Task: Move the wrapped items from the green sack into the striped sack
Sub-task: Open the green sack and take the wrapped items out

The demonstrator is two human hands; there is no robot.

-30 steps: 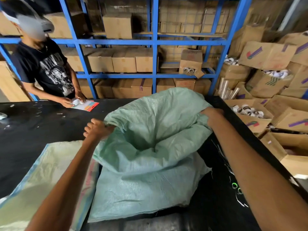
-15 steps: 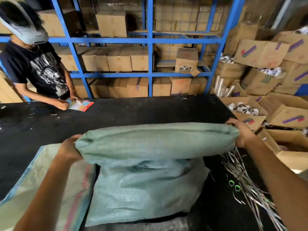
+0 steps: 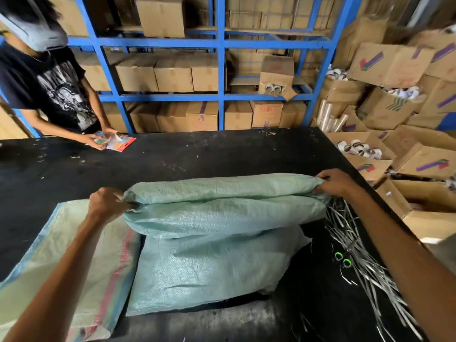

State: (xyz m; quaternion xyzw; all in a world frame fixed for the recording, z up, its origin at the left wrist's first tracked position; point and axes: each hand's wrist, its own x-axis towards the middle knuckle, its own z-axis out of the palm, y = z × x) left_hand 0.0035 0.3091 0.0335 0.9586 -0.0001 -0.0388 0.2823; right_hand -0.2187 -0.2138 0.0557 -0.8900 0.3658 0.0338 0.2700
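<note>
The green woven sack (image 3: 212, 257) stands on the black table (image 3: 187, 154), its top rolled down into a thick fold. My left hand (image 3: 106, 203) grips the left end of that fold. My right hand (image 3: 336, 182) grips the right end. The striped sack (image 3: 74, 262), pale with red and blue stripes along its edges, lies flat on the table to the left, partly under my left forearm. No wrapped items show; the green sack's inside is hidden.
Loose silver strips (image 3: 357, 255) and two small green rings (image 3: 343, 259) lie right of the green sack. A person (image 3: 56, 90) at the far left holds coloured packets. Blue shelving (image 3: 222, 70) with cartons stands behind; open cartons (image 3: 407, 149) pile up right.
The green sack's raised top has been pulled down and folded toward me. My hands have spread apart to the ends of the fold, and the silver strips are uncovered.
</note>
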